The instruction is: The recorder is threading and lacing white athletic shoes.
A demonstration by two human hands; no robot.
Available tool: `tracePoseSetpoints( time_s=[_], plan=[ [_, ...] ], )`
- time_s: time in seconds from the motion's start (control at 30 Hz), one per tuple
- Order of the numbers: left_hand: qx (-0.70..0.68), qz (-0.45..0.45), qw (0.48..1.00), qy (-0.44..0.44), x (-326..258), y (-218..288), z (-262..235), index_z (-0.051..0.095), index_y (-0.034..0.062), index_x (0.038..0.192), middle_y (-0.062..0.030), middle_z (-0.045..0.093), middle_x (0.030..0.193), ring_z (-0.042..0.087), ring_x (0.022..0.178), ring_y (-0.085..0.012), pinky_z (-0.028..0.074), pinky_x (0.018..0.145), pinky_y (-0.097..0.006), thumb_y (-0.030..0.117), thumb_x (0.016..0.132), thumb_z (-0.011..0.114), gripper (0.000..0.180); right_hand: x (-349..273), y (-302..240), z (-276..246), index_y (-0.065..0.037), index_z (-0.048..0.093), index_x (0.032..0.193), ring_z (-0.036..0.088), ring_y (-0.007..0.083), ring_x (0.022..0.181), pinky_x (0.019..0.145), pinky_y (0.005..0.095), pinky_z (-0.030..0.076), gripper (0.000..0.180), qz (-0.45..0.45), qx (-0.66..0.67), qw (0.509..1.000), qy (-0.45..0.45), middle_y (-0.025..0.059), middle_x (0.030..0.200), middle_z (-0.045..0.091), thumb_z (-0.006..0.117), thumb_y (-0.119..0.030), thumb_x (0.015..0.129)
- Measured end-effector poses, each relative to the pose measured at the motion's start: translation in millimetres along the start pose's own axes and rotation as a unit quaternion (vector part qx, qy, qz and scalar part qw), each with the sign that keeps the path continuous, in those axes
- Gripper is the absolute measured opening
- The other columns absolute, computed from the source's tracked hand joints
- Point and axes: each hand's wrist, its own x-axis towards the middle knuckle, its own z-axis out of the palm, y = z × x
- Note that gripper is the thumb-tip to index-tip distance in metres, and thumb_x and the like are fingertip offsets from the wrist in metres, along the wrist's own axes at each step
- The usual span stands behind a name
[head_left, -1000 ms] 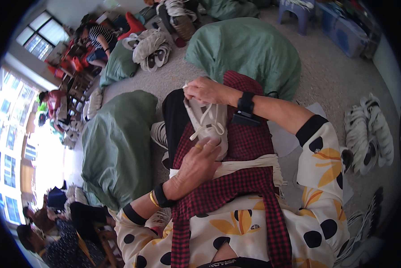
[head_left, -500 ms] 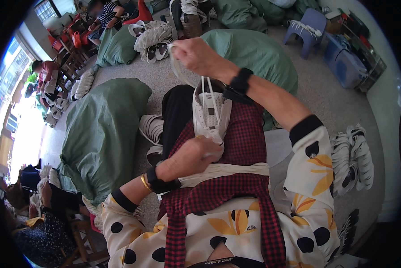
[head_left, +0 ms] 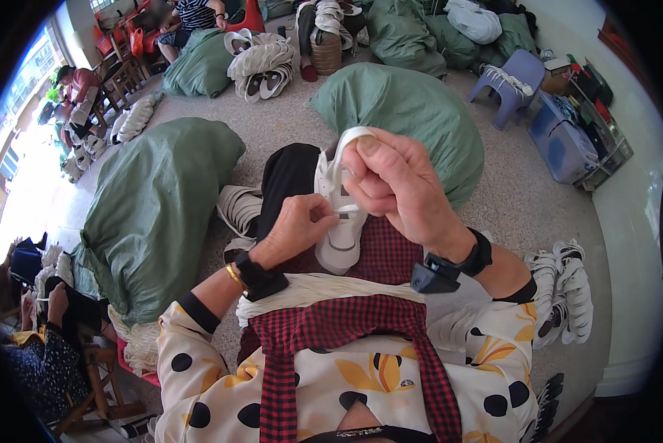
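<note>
Lowered since earlier, right hand (head_left: 390,184) pinches white lace (head_left: 344,144); left hand (head_left: 298,225) grips, apparently, white shoe (head_left: 339,229). Advise keeping lace taut, flat.

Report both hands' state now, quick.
Left hand: closed, pinching at the lacing of the white shoe.
Right hand: closed, pinching a white lace pulled up from the shoe.

Your hands sit hemmed in over your lap: a large green sack (head_left: 150,207) crowds close on your left, another green sack (head_left: 412,118) blocks straight ahead, stacked white shoes (head_left: 564,292) lie to your right, and only bare carpet (head_left: 520,199) between them stays open.
</note>
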Motion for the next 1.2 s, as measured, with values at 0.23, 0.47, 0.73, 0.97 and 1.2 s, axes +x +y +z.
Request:
tracePoseSetpoints(
  time_s=[0.23,0.47,0.73,0.97,1.2],
  plan=[
    [0.038,-0.009,0.999,0.032,8,3,-53,0.069,-0.0031,0.086,-0.0054,0.070,0.072,0.063,0.065,-0.0088,0.052,0.061,-0.027,0.010,0.086,0.071,0.013,19,-35,8,-0.004,0.052,0.090,0.031,0.0040,0.053,0.048,0.0214,0.028,0.032,-0.093,0.012,0.996,-0.001,-0.0073,0.060,0.031,0.039,-0.027,0.108],
    [0.060,0.001,0.996,0.069,13,11,-75,0.071,-0.0039,0.082,-0.0157,0.069,0.070,0.068,0.063,-0.0223,0.053,0.061,-0.036,0.014,0.081,0.073,0.018,16,-82,-8,-0.010,0.046,0.090,0.028,0.0077,0.056,0.045,0.0232,0.024,0.023,-0.177,0.024,0.982,-0.056,-0.0048,0.062,0.033,0.043,-0.026,0.106],
    [0.067,0.080,0.993,-0.060,5,12,-43,0.074,-0.0021,0.089,-0.0131,0.070,0.070,0.065,0.060,-0.0148,0.051,0.059,-0.032,0.013,0.084,0.070,0.016,26,-94,9,-0.012,0.047,0.086,0.028,0.0081,0.052,0.045,0.0227,0.023,0.029,-0.167,-0.030,0.978,-0.119,-0.0034,0.060,0.035,0.037,-0.029,0.108],
    [0.041,0.130,0.991,-0.016,-3,35,-15,0.072,-0.0005,0.103,-0.0165,0.071,0.083,0.066,0.065,-0.0199,0.053,0.063,-0.032,0.015,0.083,0.073,0.026,26,-90,19,-0.011,0.047,0.085,0.028,0.0076,0.051,0.045,0.0227,0.023,0.032,-0.180,-0.018,0.979,-0.093,-0.0048,0.059,0.035,0.034,-0.029,0.109],
    [-0.255,0.108,0.879,-0.389,-6,80,-63,0.072,-0.0002,0.108,-0.0081,0.072,0.091,0.063,0.069,-0.0117,0.052,0.065,-0.027,0.023,0.101,0.060,0.028,32,-85,-14,-0.008,0.046,0.082,0.032,0.0104,0.056,0.050,0.0252,0.028,0.032,-0.236,-0.045,0.970,-0.040,-0.0025,0.065,0.036,0.038,-0.028,0.106]
  ],
)
